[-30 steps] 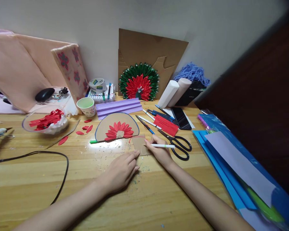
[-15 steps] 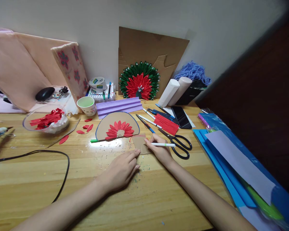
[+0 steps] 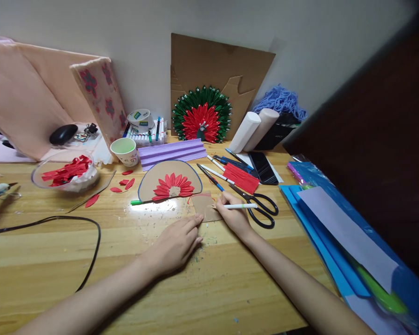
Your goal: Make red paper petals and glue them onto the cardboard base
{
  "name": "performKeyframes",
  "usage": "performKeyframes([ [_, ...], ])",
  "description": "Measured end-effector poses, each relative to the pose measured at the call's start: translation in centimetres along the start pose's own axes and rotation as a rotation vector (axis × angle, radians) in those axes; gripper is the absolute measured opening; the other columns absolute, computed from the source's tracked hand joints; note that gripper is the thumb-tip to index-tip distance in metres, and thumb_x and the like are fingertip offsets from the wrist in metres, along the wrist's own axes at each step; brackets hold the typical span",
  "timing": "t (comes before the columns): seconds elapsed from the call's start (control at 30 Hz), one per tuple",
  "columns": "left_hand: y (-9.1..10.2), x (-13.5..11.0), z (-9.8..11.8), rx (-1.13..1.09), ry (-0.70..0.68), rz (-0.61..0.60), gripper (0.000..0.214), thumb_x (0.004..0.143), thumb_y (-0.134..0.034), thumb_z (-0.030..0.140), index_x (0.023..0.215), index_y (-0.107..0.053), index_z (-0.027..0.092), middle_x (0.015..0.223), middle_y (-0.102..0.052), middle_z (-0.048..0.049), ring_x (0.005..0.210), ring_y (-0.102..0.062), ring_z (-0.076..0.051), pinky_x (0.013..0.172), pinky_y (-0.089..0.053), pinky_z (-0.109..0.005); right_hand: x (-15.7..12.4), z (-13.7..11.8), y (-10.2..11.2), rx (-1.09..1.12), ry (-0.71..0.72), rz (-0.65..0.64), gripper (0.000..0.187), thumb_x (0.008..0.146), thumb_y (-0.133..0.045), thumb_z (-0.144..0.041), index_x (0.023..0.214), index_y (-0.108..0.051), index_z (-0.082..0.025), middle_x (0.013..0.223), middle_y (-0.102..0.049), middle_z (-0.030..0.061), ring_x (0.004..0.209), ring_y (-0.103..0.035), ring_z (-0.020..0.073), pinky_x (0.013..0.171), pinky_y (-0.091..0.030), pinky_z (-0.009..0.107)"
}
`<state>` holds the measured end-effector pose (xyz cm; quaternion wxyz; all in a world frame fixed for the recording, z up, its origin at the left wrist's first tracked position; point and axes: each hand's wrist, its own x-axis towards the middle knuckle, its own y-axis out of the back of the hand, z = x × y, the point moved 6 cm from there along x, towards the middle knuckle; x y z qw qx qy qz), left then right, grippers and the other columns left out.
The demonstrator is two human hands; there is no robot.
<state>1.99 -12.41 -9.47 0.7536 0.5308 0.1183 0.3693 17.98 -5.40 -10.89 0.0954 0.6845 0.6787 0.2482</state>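
Observation:
My right hand (image 3: 234, 216) grips a white marker (image 3: 240, 206) with a pale green band, its tip over a small piece of cardboard (image 3: 203, 204). My left hand (image 3: 177, 243) lies palm down, fingertips resting on that piece's lower left edge. Just behind it is a cardboard half-round (image 3: 150, 181) with a blue outline, bearing a fan of red paper petals (image 3: 173, 186). A green marker cap (image 3: 136, 202) lies at its left corner. Black-handled scissors (image 3: 265, 204) lie right of my right hand, their blades partly under a strip of red crepe paper (image 3: 240, 177).
At the back, a cardboard sheet with a green and red peacock (image 3: 201, 116) leans on the wall. A paper cup (image 3: 125, 152), a bowl of red scraps (image 3: 64, 172) and a black cable (image 3: 97, 242) are on the left. Blue folders (image 3: 321, 232) line the right edge.
My right hand has shifted slightly to the right along the cardboard with the marker. My left hand stays on the piece's edge; the view has tilted a little.

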Motion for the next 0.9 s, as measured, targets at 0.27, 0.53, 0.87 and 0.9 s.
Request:
performKeyframes([
  [0.27, 0.2, 0.0, 0.0, -0.042, 0.003, 0.026, 0.03, 0.093, -0.037, 0.024, 0.113, -0.054, 0.011, 0.125, -0.057, -0.0169, 0.118, -0.053, -0.024, 0.098, -0.047, -0.042, 0.0, 0.2, -0.1, -0.003, -0.018, -0.01, 0.034, 0.084, -0.05, -0.029, 0.056, -0.034, -0.021, 0.053, -0.036, -0.0061, 0.051, -0.035, 0.0104, 0.053, -0.03, 0.025],
  [0.53, 0.0, 0.0, 0.0, -0.017, -0.011, 0.013, 0.03, 0.093, -0.037, 0.023, 0.116, -0.053, 0.01, 0.127, -0.056, -0.0166, 0.119, -0.052, -0.024, 0.098, -0.047, -0.042, 0.0, 0.6, -0.1, 0.061, -0.034, -0.017, 0.032, 0.077, -0.053, -0.02, 0.055, -0.029, -0.022, 0.052, -0.036, -0.0059, 0.052, -0.039, 0.011, 0.053, -0.032, 0.024],
  [0.87, -0.1, 0.1, 0.0, 0.013, -0.002, -0.023, 0.034, 0.093, -0.036, 0.023, 0.117, -0.053, 0.006, 0.128, -0.055, -0.0172, 0.12, -0.051, -0.025, 0.101, -0.045, -0.04, 0.0, 0.2, -0.1, 0.071, -0.037, -0.022, 0.033, 0.083, -0.055, -0.032, 0.057, -0.038, -0.021, 0.054, -0.04, -0.005, 0.052, -0.043, 0.0114, 0.055, -0.036, 0.026],
  [0.9, -0.2, 0.2, 0.0, 0.016, 0.002, -0.033, 0.034, 0.093, -0.035, 0.023, 0.117, -0.053, 0.005, 0.128, -0.055, -0.0173, 0.12, -0.051, -0.025, 0.102, -0.044, -0.04, 0.0, -0.1, -0.2, 0.046, -0.022, -0.037, 0.033, 0.084, -0.055, -0.034, 0.057, -0.04, -0.021, 0.054, -0.041, -0.0049, 0.052, -0.043, 0.0113, 0.056, -0.035, 0.026],
])
